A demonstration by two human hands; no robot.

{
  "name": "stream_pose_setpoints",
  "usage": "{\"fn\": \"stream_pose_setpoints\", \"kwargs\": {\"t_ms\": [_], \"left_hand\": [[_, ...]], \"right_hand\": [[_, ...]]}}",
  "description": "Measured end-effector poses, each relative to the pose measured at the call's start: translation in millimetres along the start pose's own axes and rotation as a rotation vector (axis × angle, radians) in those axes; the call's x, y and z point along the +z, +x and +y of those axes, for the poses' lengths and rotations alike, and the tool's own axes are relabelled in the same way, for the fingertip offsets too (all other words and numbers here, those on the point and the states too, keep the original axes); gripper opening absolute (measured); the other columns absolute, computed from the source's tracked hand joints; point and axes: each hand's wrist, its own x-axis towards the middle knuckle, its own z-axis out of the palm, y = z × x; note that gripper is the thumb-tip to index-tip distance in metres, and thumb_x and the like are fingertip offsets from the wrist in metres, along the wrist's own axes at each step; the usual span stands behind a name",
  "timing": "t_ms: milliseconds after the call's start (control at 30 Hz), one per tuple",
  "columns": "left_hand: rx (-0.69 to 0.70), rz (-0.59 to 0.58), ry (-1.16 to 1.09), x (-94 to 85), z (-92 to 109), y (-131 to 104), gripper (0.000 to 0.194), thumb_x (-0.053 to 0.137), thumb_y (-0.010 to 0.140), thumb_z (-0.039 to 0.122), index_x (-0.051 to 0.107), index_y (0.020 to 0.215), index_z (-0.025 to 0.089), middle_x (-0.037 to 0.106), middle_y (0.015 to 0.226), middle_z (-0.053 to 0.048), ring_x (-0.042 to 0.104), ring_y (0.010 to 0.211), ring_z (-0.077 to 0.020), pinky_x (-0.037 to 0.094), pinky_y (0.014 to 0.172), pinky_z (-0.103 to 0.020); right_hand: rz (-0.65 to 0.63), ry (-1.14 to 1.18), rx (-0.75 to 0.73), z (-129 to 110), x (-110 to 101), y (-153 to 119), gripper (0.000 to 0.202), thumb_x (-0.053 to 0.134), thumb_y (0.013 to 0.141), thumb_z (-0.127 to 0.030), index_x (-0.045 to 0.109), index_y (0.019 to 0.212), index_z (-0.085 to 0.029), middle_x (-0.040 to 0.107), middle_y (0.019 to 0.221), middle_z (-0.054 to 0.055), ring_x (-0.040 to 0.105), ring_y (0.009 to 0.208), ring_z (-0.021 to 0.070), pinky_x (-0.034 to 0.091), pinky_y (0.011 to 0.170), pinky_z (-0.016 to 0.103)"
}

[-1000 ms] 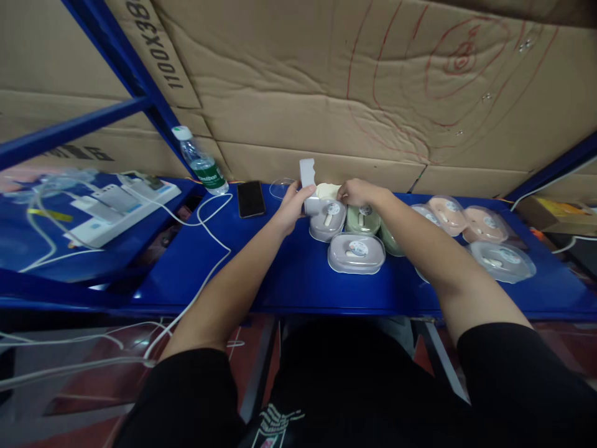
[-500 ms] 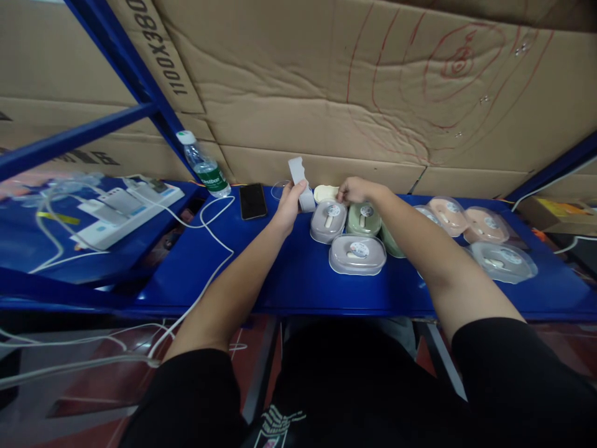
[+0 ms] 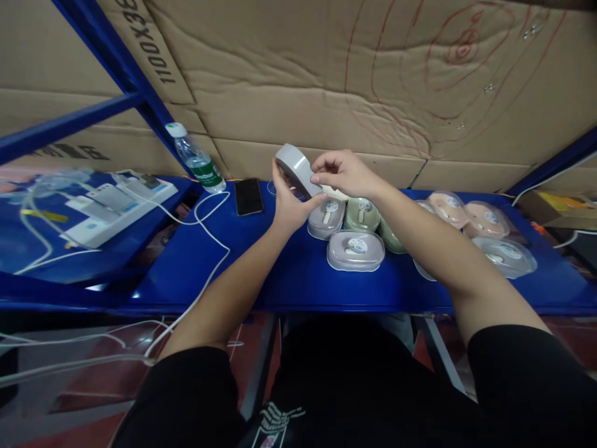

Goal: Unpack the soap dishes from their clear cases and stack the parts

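Observation:
My left hand (image 3: 293, 202) is wrapped round a grey, oval, ring-like piece (image 3: 296, 163), raised and tilted above the back of the blue table. At its right edge, the thumb and forefinger of my right hand (image 3: 338, 171) pinch together; whatever they hold there is too small to name. Below are lidded boxes with round labels: a grey-pink one (image 3: 326, 221), a green one (image 3: 362, 216) and another grey-pink one (image 3: 356, 251) in front. A cream-coloured piece (image 3: 334, 194) lies behind them, partly hidden by my right hand.
A phone (image 3: 249, 196) and a water bottle (image 3: 201, 163) are at the back left, beside white cables and a power strip (image 3: 116, 214). Several more lidded boxes, such as a peach one (image 3: 485, 220), stand at the right. Cardboard (image 3: 280, 81) walls the back.
My left hand has lifted and tilted the grey piece. My right hand has moved left from behind the boxes up to that piece's edge. The view has shifted slightly.

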Motion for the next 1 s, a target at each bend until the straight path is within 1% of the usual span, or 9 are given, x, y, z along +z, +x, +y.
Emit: {"fn": "stream_pose_setpoints", "kwargs": {"t_ms": [133, 300, 400, 500, 633, 700, 767, 867, 1000], "left_hand": [[-0.001, -0.060, 0.177, -0.9, 5, -2, 0.149, 0.108, 0.069, 0.060, 0.017, 0.184, 0.035, 0.028, 0.189, -0.020, 0.044, 0.168, -0.0454, 0.044, 0.133, -0.057], [-0.006, -0.270, 0.484, -3.4, -1, -4, 0.102, 0.094, 0.080, 0.068, 0.059, 0.162, 0.019, 0.052, 0.172, -0.023, 0.045, 0.166, -0.0474, 0.032, 0.140, -0.062], [-0.055, -0.417, 0.619, -1.3, -2, -8, 0.081, 0.092, 0.080, 0.067, 0.074, 0.144, 0.021, 0.061, 0.163, -0.021, 0.056, 0.157, -0.0490, 0.036, 0.138, -0.064], [-0.079, -0.488, 0.647, 1.3, -4, -11, 0.068, 0.092, 0.079, 0.064, 0.081, 0.133, 0.026, 0.065, 0.160, -0.018, 0.058, 0.154, -0.0504, 0.037, 0.136, -0.067], [-0.098, -0.421, 0.522, -1.0, -12, -5, 0.063, 0.093, 0.079, 0.063, 0.082, 0.130, 0.028, 0.071, 0.151, -0.015, 0.066, 0.143, -0.0438, 0.045, 0.131, -0.061], [-0.121, -0.325, 0.486, -6.3, -18, 1, 0.057, 0.082, 0.090, 0.065, 0.081, 0.130, 0.025, 0.075, 0.140, -0.015, 0.072, 0.128, -0.0369, 0.051, 0.125, -0.056], [-0.105, -0.221, 0.524, -13.8, -24, 7, 0.052, 0.068, 0.101, 0.066, 0.082, 0.124, 0.022, 0.077, 0.131, -0.015, 0.072, 0.124, -0.0346, 0.050, 0.124, -0.054], [-0.067, -0.140, 0.629, -24.6, -32, 14, 0.054, 0.057, 0.107, 0.068, 0.083, 0.116, 0.022, 0.079, 0.128, -0.017, 0.068, 0.136, -0.0388, 0.042, 0.131, -0.058], [-0.163, -0.114, 0.682, -28.7, -37, 15, 0.059, 0.062, 0.101, 0.077, 0.081, 0.117, 0.024, 0.082, 0.128, -0.019, 0.068, 0.142, -0.0470, 0.036, 0.132, -0.068]], "right_hand": [[0.014, -0.107, -0.021, -15, -13, -19, 0.022, 0.080, 0.101, -0.040, 0.071, 0.105, -0.021, 0.075, 0.095, 0.002, 0.067, 0.084, 0.0177, 0.056, 0.078, 0.031], [0.076, -0.470, 0.158, -5, -66, -39, 0.021, 0.070, 0.103, -0.031, 0.077, 0.118, -0.017, 0.082, 0.104, 0.007, 0.073, 0.094, 0.0242, 0.057, 0.085, 0.036], [-0.026, -0.781, 0.284, 13, -94, -51, 0.027, 0.067, 0.102, -0.025, 0.084, 0.122, -0.018, 0.087, 0.121, 0.011, 0.077, 0.112, 0.0300, 0.055, 0.100, 0.040], [-0.165, -0.986, 0.382, 34, -110, -64, 0.032, 0.066, 0.102, -0.023, 0.088, 0.126, -0.021, 0.087, 0.133, 0.009, 0.077, 0.124, 0.0318, 0.053, 0.107, 0.039], [-0.246, -1.068, 0.467, 64, -118, -75, 0.035, 0.067, 0.102, -0.023, 0.089, 0.129, -0.025, 0.087, 0.137, 0.007, 0.077, 0.128, 0.0315, 0.054, 0.108, 0.038], [-0.258, -1.063, 0.500, 75, -119, -76, 0.033, 0.070, 0.101, -0.024, 0.090, 0.126, -0.027, 0.088, 0.135, 0.006, 0.078, 0.127, 0.0313, 0.056, 0.107, 0.038], [-0.259, -1.029, 0.520, 83, -118, -76, 0.028, 0.073, 0.100, -0.024, 0.092, 0.121, -0.028, 0.089, 0.131, 0.005, 0.079, 0.124, 0.0303, 0.057, 0.105, 0.038], [-0.257, -0.937, 0.521, 87, -113, -75, 0.026, 0.075, 0.099, -0.016, 0.092, 0.117, -0.024, 0.090, 0.128, 0.009, 0.081, 0.116, 0.0274, 0.057, 0.102, 0.035], [-0.276, -0.861, 0.517, 84, -112, -78, 0.037, 0.068, 0.101, -0.009, 0.089, 0.129, -0.020, 0.090, 0.127, 0.009, 0.081, 0.110, 0.0229, 0.057, 0.100, 0.033]]}}
